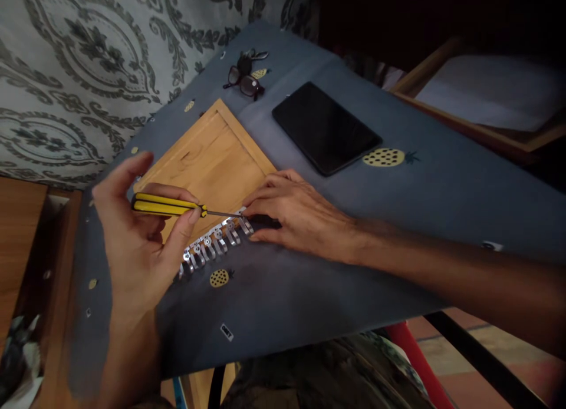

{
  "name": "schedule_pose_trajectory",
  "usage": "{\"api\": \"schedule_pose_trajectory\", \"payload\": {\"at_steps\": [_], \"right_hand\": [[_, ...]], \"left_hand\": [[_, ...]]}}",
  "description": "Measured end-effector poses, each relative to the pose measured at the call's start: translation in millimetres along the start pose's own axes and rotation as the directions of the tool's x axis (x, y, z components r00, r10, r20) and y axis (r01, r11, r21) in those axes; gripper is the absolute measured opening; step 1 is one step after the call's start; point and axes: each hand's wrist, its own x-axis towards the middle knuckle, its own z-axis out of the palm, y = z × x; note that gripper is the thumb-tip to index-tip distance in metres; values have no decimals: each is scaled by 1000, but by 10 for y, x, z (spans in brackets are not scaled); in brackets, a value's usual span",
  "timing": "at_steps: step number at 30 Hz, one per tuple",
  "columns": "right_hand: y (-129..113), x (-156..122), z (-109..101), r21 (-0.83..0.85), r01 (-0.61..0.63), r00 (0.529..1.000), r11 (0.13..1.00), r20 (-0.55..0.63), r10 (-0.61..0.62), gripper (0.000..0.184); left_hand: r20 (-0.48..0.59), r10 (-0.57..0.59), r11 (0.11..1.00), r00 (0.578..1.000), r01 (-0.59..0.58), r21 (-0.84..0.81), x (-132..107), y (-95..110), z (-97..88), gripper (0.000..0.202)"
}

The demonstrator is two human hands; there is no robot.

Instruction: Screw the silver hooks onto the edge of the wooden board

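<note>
My left hand grips a yellow-and-black screwdriver and holds it level, its thin shaft pointing right toward my other hand. My right hand lies on the grey cloth with its fingers pressed together on the end of a metal hook rack. The rack is a strip with several shiny hooks, lying along the near edge of a wooden board. The screwdriver's tip meets the rack just under my right fingertips.
A black tablet lies face up beyond my right hand. Dark-framed glasses and keys sit at the far corner. The grey pineapple-print cloth covers the table. A wooden tray stands at the right, patterned fabric at the left.
</note>
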Motion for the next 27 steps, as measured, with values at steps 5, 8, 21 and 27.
{"api": "schedule_pose_trajectory", "payload": {"at_steps": [5,8,21,27], "right_hand": [[9,-9,11,-6,7,1000,1000,-16,-7,20],[12,-12,14,-9,5,1000,1000,-15,-5,18],[29,-15,22,39,7,999,999,-35,-6,20],[25,-16,24,45,15,999,999,-45,-13,22]], "left_hand": [[-2,90,989,996,-89,121,-7,-28,-10,49],[-52,45,981,998,-34,191,-15,23,21,48],[60,116,991,991,-112,-68,45,-89,-3,54],[-28,88,995,996,-89,-33,34,-3,0,47]]}}
